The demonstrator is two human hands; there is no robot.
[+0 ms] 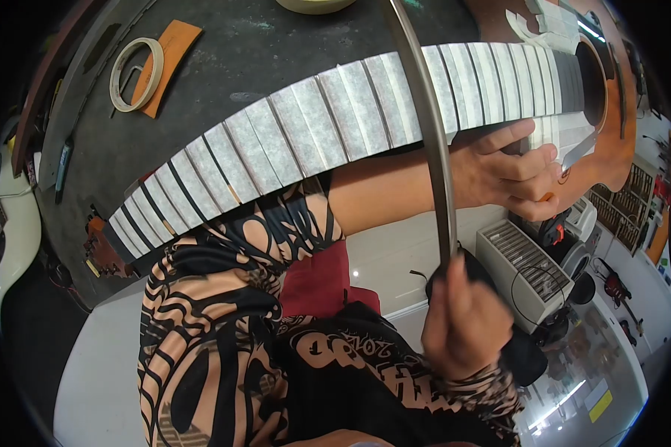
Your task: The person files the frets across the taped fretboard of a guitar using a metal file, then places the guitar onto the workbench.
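Note:
An acoustic guitar lies across the bench, its fretboard covered in strips of masking tape, with metal frets showing between several of them. My right hand, a little blurred, is closed around the near end of a long metal file. The file crosses over the fretboard, its far end running out of the top of the view. My left hand reaches under the neck and rests with bent fingers on the taped guitar body, near the soundhole. The headstock is at the far left.
On the dark bench top lie a roll of masking tape and an orange-brown leather-like piece. Another tape roll is at the top edge. A pen lies left. Below right stands a white slotted box.

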